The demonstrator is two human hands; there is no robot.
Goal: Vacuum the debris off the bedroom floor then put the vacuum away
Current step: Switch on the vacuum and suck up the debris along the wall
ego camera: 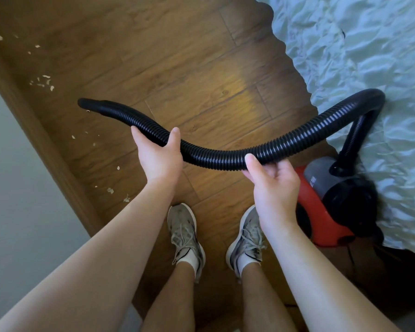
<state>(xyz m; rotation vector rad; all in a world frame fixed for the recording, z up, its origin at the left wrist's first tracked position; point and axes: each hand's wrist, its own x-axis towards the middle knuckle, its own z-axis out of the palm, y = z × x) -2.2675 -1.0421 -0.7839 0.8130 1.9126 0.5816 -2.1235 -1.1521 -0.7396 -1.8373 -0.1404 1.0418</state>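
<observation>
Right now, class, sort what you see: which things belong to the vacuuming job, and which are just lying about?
Job: black hose, gripped by left hand and right hand; red vacuum body; pale debris scraps by the baseboard.
Just there: pale bed cover; grey trainers.

Both bare forearms reach forward, left hand (157, 155) and right hand (274, 182) each gripping the hose (216, 160) from its near side, thumbs raised against it
</observation>
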